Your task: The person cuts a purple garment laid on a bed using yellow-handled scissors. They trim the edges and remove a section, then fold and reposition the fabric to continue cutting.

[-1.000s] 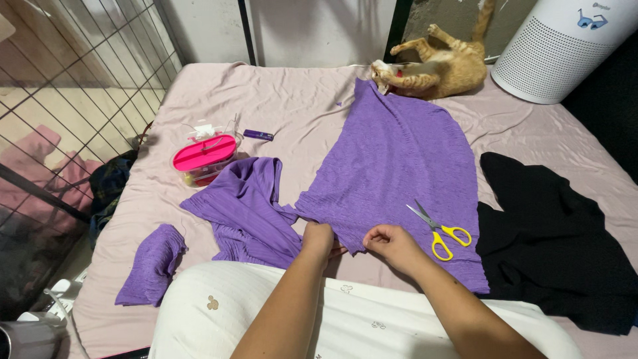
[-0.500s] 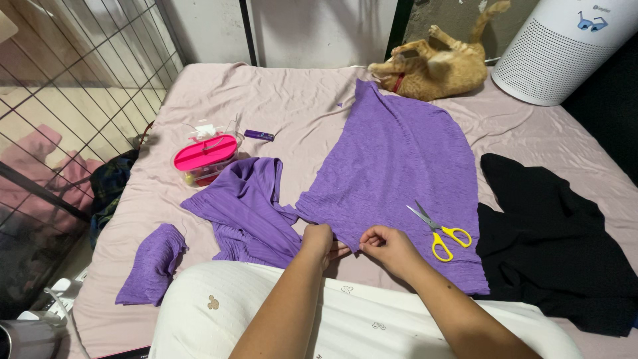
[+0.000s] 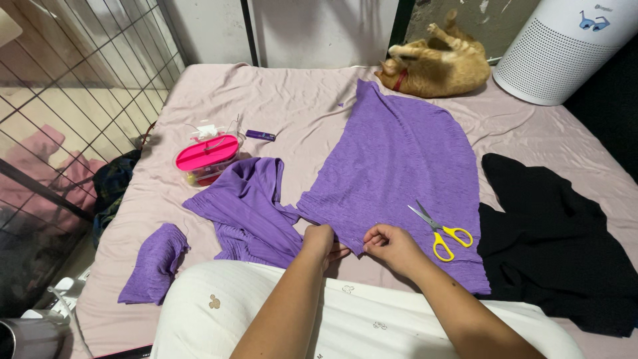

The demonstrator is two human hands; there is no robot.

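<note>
Since the earlier frame, the orange cat (image 3: 435, 63) at the head of the bed (image 3: 279, 100) has curled up, while both hands remain at the near edge of the large purple knit panel (image 3: 399, 159), which lies flat on the bed. Left hand (image 3: 319, 240) has its grip closed on the panel's lower edge; right hand (image 3: 392, 244) pinches the same edge just beside it, fingers nearly closed. Yellow-handled scissors (image 3: 442, 231) rest on the panel near the right hand, a ribbed purple piece (image 3: 249, 206) lies to the left, beside a pink-lidded sewing box (image 3: 205, 158)
</note>
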